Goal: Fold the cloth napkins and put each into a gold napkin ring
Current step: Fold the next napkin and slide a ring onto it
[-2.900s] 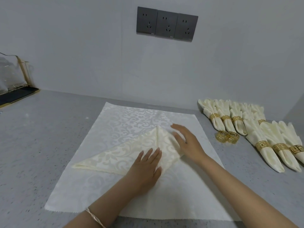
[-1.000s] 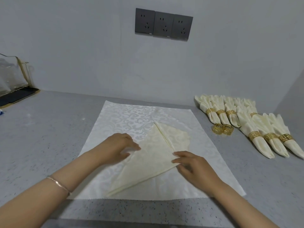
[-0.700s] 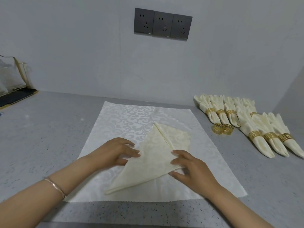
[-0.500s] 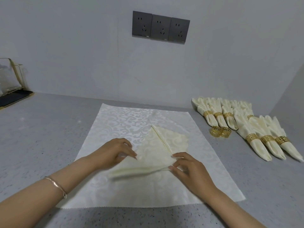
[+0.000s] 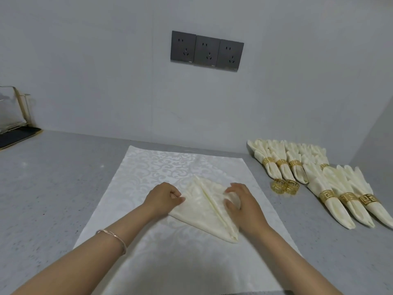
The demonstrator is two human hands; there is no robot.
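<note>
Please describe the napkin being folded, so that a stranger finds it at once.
On the grey counter lies a white patterned mat. The napkin lies on it, held by the left hand and the right hand. Unlike the ringed napkins at right, it is flat and has no ring.

napkin [image 5: 197, 211] left flap folded inward, now narrower

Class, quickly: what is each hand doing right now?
Left hand: pinches the left edge of the folded cream damask cloth napkin.
Right hand: curled fingers grip that napkin's right flap.
</note>
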